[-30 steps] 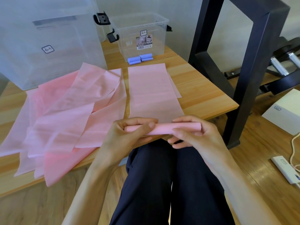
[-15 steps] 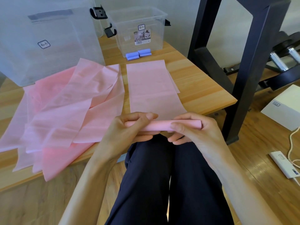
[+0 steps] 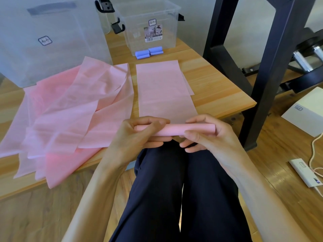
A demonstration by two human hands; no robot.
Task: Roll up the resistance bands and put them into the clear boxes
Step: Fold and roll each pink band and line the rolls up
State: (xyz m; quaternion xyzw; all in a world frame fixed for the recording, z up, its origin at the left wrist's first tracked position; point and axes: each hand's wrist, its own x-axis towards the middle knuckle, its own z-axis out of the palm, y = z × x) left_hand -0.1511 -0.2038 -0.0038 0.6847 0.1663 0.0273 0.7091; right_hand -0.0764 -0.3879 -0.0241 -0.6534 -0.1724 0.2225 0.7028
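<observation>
The left hand [image 3: 139, 135] curls round the left end of a pink rolled band [image 3: 174, 129], thumb lying along the top, while the right hand [image 3: 206, 137] pinches the right end between thumb and fingers; the roll sits level between them, just above the person's lap and at the near edge of the wooden table [image 3: 218, 91]. Just beyond the fingers the unrolled tail of the same pink resistance band [image 3: 162, 89] lies flat, running away from the hands. The material looks thin, light and limp, so the roll will likely loosen unless both ends stay pinched; the best hold appears to be across the full width, thumbs on top, with gentle tension on the tail. To the left of the left hand a loose heap of pink bands [image 3: 66, 116] overlaps, some hanging over the table edge. Farther out, beyond the flat tail, stands a small clear box [image 3: 150, 23] with blue rolled bands [image 3: 148, 52] at its bottom, and left of that a large clear box [image 3: 49, 41].
</observation>
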